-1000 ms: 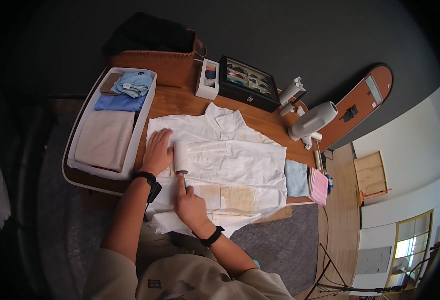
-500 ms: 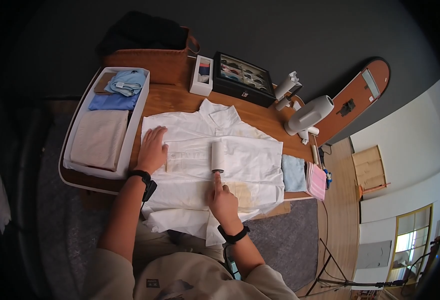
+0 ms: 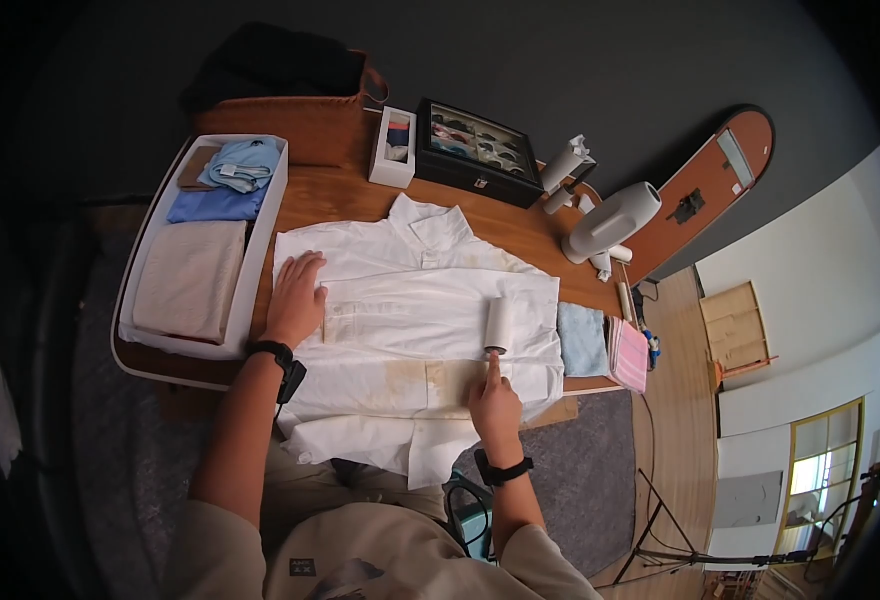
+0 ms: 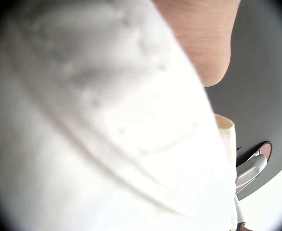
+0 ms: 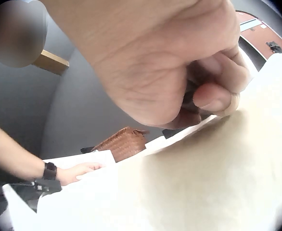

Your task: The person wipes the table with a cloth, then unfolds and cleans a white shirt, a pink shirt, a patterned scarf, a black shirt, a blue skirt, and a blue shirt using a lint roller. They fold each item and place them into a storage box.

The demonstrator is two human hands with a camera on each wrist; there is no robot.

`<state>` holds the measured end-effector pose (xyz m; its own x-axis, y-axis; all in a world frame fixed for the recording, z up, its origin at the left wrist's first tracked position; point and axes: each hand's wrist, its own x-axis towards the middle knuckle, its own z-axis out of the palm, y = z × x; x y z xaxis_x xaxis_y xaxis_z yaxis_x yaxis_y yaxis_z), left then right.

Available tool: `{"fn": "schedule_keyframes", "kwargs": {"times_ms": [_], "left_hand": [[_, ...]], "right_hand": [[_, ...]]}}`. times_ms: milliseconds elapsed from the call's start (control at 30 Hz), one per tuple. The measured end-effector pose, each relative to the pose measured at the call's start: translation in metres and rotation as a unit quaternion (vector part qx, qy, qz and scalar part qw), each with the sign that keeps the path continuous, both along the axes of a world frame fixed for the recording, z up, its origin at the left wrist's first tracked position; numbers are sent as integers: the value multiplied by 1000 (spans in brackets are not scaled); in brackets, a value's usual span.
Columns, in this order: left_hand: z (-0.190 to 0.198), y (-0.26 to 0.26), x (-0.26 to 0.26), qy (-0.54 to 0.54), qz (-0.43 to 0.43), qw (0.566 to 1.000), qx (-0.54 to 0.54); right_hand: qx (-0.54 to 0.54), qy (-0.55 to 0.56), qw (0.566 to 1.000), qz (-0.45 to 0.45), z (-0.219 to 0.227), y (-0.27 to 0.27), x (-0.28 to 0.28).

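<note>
A white short-sleeved shirt (image 3: 400,285) with yellowish-brown stains lies spread on the wooden table, its collar toward the back. My right hand (image 3: 497,408) grips the handle of a lint roller (image 3: 498,322), the index finger stretched out toward the white roll. That roll lies on the shirt's right part, near the edge by the folded cloths. In the right wrist view the fingers curl round the dark handle, which is mostly hidden. At the shirt's left end my left hand (image 3: 297,302) rests on the fabric with fingers extended. The left wrist view has mostly blurred white cloth.
A white tray (image 3: 273,200) of folded clothes stands at the left. Behind are a brown basket (image 3: 280,125), a small white box (image 3: 392,172) and a black display case (image 3: 480,185). A grey-white handheld device (image 3: 612,222) stands at the right, near a blue cloth (image 3: 582,340) and a pink cloth (image 3: 627,355).
My right hand has moved the lint roller rightward across the shirt, from beside my left hand to near the right edge. My left hand stays at the same place on the shirt.
</note>
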<state>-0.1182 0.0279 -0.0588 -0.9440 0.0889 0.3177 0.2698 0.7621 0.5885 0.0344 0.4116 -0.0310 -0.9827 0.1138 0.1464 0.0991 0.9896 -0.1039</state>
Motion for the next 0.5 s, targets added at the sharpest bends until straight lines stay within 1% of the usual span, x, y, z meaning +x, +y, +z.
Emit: {"fn": "schedule_keyframes", "kwargs": {"times_ms": [100, 267, 333, 367, 433, 467, 500], "left_hand": [[-2, -1, 0, 6, -3, 1000, -4], [-2, -1, 1, 15, -8, 1000, -2], [-2, -2, 1, 22, -9, 1000, 3], [-3, -2, 1, 22, -10, 1000, 3], [-4, -2, 0, 27, -11, 1000, 2], [-4, -2, 0, 27, -11, 1000, 2], [-4, -3, 0, 29, -10, 1000, 0]], "right_hand": [[12, 4, 1000, -23, 0, 22, 3], [-5, 16, 999, -35, 2, 49, 11], [33, 19, 996, -81, 4, 61, 15], [33, 18, 996, -81, 3, 70, 17], [0, 34, 995, -99, 6, 82, 18], [22, 20, 993, -115, 8, 83, 20], [22, 19, 993, -116, 11, 85, 21]]}}
